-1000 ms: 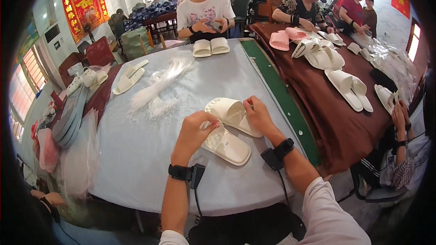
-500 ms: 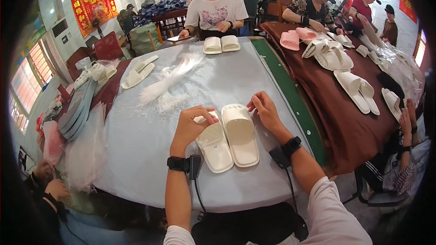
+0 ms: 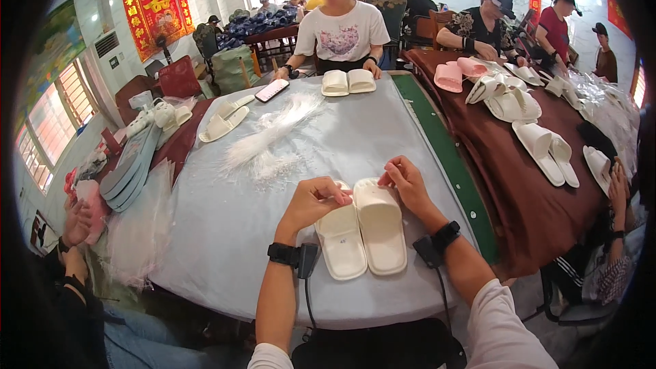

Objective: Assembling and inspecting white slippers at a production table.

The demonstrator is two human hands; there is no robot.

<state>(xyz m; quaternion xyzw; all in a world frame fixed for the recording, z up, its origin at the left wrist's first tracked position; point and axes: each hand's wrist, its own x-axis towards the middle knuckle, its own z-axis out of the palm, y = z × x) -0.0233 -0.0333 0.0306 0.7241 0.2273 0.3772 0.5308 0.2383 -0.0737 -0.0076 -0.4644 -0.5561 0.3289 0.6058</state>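
Note:
A pair of cream-white slippers lies side by side in front of me, soles down and toes pointing away. My left hand (image 3: pixel 316 199) bends over the toe end of the left slipper (image 3: pixel 344 249), its fingers closed at the strap and hiding much of it. At the upper right edge of the right slipper (image 3: pixel 383 236), my right hand (image 3: pixel 404 183) has its thumb and fingertips drawn together against the strap. Both wrists carry black bands with small cabled boxes.
A bundle of thin clear strands (image 3: pixel 273 140) lies mid-table. Beyond it are a phone (image 3: pixel 272 90), another slipper pair (image 3: pixel 348 82) and a person standing. Loose slippers (image 3: pixel 225 121) lie at the left; plastic bags (image 3: pixel 140 232) hang there. More slippers cover the brown cloth (image 3: pixel 478 157) at right.
My right hand has come in from beside the right slipper to touch its strap. The person opposite has drawn a hand back from the phone. The whole view has shifted slightly.

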